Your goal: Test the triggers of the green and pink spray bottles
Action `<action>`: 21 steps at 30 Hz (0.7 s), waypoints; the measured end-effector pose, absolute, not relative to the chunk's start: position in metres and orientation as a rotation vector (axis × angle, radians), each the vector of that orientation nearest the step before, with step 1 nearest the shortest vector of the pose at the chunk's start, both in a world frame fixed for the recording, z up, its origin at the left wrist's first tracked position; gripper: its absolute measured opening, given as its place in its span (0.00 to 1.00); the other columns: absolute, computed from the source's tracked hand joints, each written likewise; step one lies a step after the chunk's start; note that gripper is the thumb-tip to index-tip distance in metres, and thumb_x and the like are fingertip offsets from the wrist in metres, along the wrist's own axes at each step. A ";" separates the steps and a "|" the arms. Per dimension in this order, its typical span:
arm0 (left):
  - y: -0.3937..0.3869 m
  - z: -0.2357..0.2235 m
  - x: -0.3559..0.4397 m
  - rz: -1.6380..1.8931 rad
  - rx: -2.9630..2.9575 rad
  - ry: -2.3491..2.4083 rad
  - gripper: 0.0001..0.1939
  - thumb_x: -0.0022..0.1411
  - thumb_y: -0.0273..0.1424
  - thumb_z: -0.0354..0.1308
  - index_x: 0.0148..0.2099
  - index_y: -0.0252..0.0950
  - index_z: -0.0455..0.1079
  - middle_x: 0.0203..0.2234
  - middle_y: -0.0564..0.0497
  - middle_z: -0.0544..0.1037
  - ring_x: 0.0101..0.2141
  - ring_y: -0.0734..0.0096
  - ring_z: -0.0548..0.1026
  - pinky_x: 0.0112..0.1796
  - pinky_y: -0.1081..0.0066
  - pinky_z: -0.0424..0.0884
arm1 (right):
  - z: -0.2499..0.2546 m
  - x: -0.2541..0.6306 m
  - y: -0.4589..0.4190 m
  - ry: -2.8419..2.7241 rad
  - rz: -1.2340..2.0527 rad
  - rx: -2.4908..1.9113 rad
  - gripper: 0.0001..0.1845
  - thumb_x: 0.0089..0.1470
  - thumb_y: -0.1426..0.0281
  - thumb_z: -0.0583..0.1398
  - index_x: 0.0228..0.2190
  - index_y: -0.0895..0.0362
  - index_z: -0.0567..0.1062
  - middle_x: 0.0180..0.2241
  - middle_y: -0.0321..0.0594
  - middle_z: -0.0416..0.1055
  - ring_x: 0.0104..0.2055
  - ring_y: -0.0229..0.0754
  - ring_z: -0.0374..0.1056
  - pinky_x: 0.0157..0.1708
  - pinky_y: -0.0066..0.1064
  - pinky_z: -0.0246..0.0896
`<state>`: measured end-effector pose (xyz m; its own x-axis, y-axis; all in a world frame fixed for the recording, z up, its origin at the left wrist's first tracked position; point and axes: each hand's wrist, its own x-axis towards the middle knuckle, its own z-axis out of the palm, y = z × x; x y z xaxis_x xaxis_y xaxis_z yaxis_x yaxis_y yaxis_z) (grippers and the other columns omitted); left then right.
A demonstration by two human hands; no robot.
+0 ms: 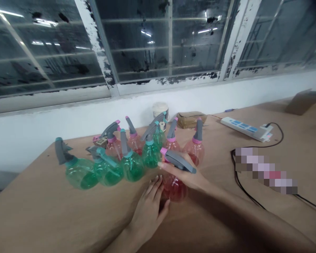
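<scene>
A red spray bottle with a grey and pink trigger head stands in front of me. My right hand is closed round its neck, just beneath the head. Beside its left flank, my left hand rests with fingers stretched out; whether the fingertips touch the bottle I cannot tell. Several green spray bottles form a row to the left, the leftmost one tilted. Behind are more red spray bottles, one just beyond my right hand.
A white tub and a brown paper-like package lie by the wall. On the right are a white power strip, its black cable and a blurred-out object. A cardboard piece lies far right on the brown table.
</scene>
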<state>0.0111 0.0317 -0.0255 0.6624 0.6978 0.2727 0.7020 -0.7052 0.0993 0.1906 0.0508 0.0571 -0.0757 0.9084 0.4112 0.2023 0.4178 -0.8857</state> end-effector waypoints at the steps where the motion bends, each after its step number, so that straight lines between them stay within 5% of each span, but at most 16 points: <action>1: 0.032 -0.025 0.011 -0.454 -2.848 -1.204 0.22 0.63 0.35 0.49 0.56 0.29 0.61 0.55 0.39 0.66 0.55 0.56 0.64 0.53 0.55 0.66 | 0.058 0.190 0.052 -1.551 0.833 -0.991 0.08 0.50 0.61 0.61 0.29 0.53 0.74 0.28 0.35 0.72 0.32 0.41 0.69 0.33 0.33 0.66; 7: 0.032 -0.023 0.011 -0.430 -2.848 -1.204 0.22 0.63 0.35 0.49 0.56 0.28 0.61 0.54 0.38 0.67 0.55 0.56 0.64 0.52 0.55 0.66 | 0.057 0.189 0.055 -1.498 0.980 -0.916 0.14 0.47 0.61 0.63 0.37 0.52 0.75 0.38 0.38 0.74 0.40 0.43 0.70 0.41 0.37 0.66; 21: 0.032 -0.028 0.010 -0.479 -2.854 -1.203 0.22 0.63 0.35 0.48 0.56 0.29 0.61 0.55 0.38 0.67 0.57 0.56 0.63 0.53 0.54 0.65 | 0.053 0.189 0.056 -1.450 1.038 -0.859 0.16 0.46 0.64 0.64 0.40 0.51 0.75 0.42 0.39 0.74 0.44 0.45 0.71 0.44 0.41 0.66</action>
<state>0.0101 0.0323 -0.0280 0.6588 0.6977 0.2813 0.7000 -0.7055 0.1105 0.1893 0.0558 0.0530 -0.1339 0.9255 0.3543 -0.0374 0.3525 -0.9351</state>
